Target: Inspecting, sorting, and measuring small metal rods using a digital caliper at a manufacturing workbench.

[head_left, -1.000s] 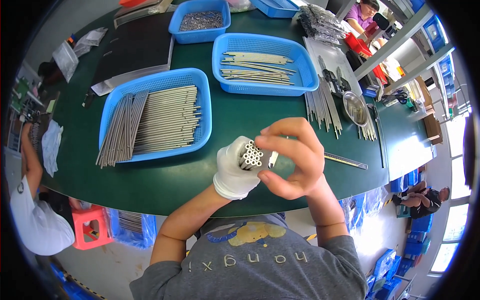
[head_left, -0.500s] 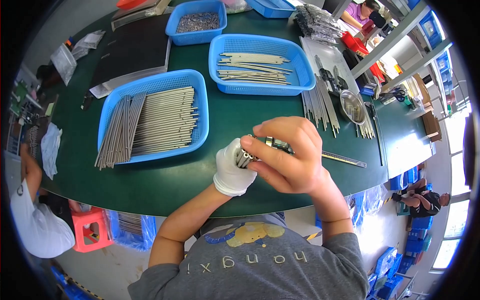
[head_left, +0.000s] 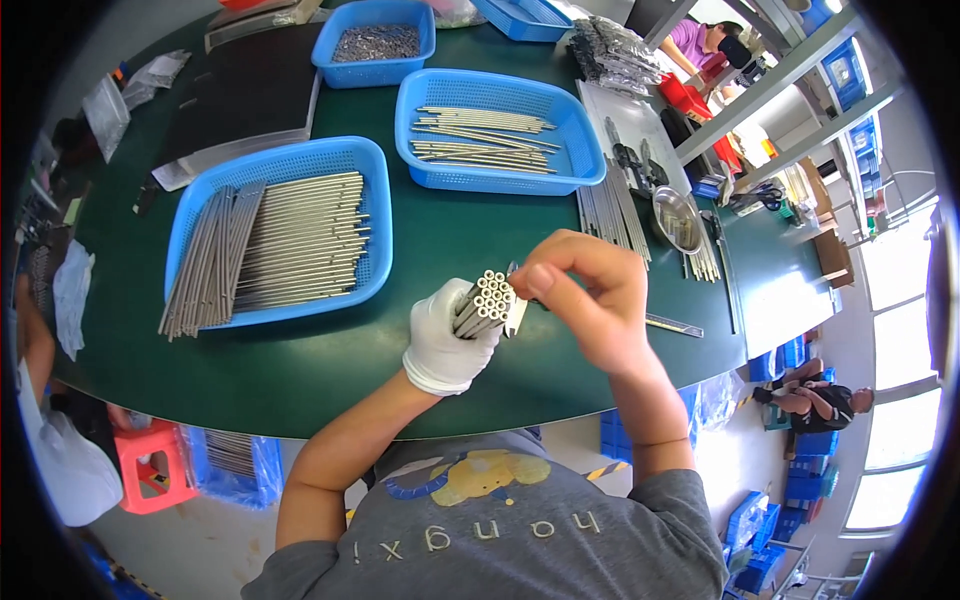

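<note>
My left hand [head_left: 445, 340], in a white glove, is closed around a bundle of metal tubes [head_left: 492, 298]. Their hollow round ends point up toward me. My bare right hand [head_left: 590, 300] sits just right of the bundle, thumb and forefinger pinched beside the tube ends. What the pinch holds, if anything, I cannot make out. Behind that hand lies a caliper, mostly covered; its scale bar [head_left: 675, 326] sticks out to the right, and a silver jaw-like part shows beside the bundle. A blue basket [head_left: 382, 225] of metal tubes stands to the left.
Another blue basket [head_left: 590, 150] holds loose rods farther back. A blue bin [head_left: 375, 74] of small metal parts stands behind it. Rods, a metal bowl [head_left: 678, 220] and tools lie at the right. A black board [head_left: 240, 90] lies at the back left. Other people sit around the room.
My right hand has drawn back from over the bundle to its right side, uncovering the tube ends. The view has shifted slightly, so the table things appear farther left.
</note>
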Available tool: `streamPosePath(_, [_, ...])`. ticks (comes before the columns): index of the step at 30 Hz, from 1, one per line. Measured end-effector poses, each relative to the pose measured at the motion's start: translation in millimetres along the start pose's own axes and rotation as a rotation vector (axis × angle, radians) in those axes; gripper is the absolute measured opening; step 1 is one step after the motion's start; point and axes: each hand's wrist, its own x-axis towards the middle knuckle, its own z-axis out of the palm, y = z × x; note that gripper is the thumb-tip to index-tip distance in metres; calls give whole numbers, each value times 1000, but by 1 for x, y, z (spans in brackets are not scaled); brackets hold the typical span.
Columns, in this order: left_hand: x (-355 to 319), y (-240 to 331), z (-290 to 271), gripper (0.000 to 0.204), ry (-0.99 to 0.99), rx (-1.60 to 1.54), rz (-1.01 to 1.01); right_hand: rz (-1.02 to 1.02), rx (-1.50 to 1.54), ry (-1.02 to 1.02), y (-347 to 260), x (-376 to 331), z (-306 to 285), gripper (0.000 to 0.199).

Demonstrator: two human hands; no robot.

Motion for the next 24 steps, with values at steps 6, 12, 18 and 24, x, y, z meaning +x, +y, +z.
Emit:
streamPosePath(6, [4,5,-4,21,-39,-86,9,525,93,-274,-16,21,-11,15])
streamPosePath(12, [5,8,-2,19,-59,-110,-3,558,141,-337,-19,27,-14,15])
streamPosePath(18, [0,-2,-2,25,-54,-79,89,512,159,-296,-16,21,-13,20])
streamPosePath(24, [-7,-14,-4,31,-61,-77,135,532,116,-280,-20,15,-18,16])
